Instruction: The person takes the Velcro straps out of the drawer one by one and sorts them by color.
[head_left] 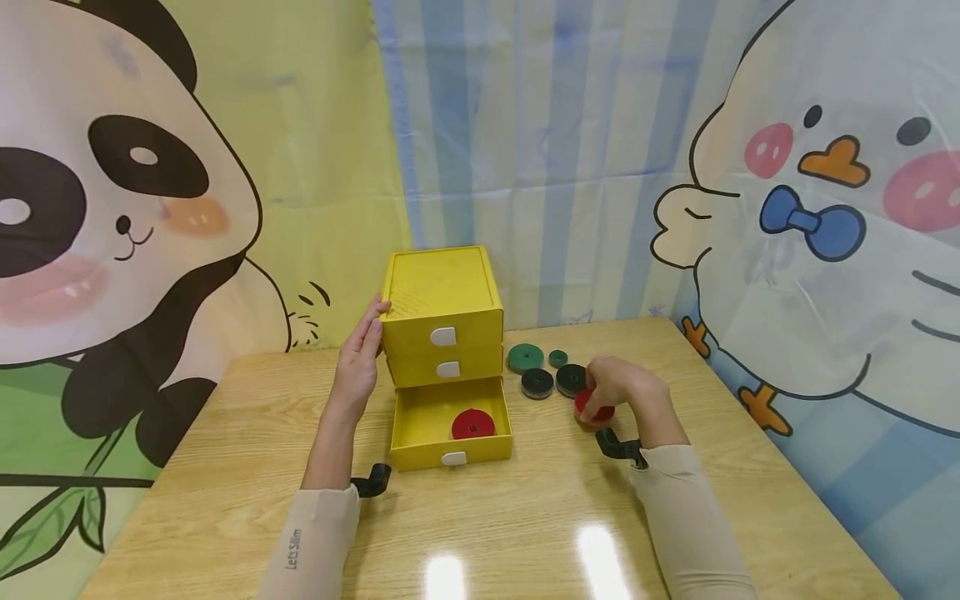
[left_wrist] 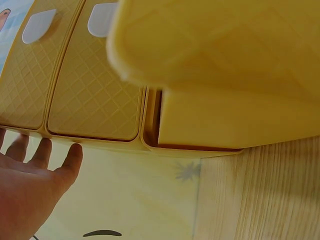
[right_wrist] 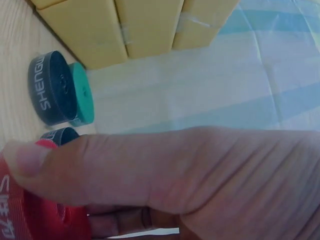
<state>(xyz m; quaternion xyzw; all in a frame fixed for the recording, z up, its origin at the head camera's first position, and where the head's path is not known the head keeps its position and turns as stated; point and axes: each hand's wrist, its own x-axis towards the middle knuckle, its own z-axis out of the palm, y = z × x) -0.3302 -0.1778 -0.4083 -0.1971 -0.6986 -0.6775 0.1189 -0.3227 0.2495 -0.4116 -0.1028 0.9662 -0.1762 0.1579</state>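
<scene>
A yellow three-drawer cabinet [head_left: 442,283] stands at the back of the table with its bottom drawer [head_left: 420,415] pulled out. One red roll of tape [head_left: 473,424] lies in that drawer. My left hand [head_left: 358,367] rests against the cabinet's left side, fingers extended along its edge. To the right, my right hand [head_left: 626,387] pinches a second red roll [right_wrist: 55,215] between thumb and fingers. Right beside that hand are two black rolls [head_left: 537,383], one partly behind the fingers. A large green roll [head_left: 526,358] and a small green roll [head_left: 558,358] sit behind them.
The wooden table [head_left: 525,517] reaches toward me in front of the drawer. Behind the cabinet hangs a striped curtain [head_left: 555,167] with cartoon prints on both sides. A black wrist mount [head_left: 372,481] sticks out from the left sleeve.
</scene>
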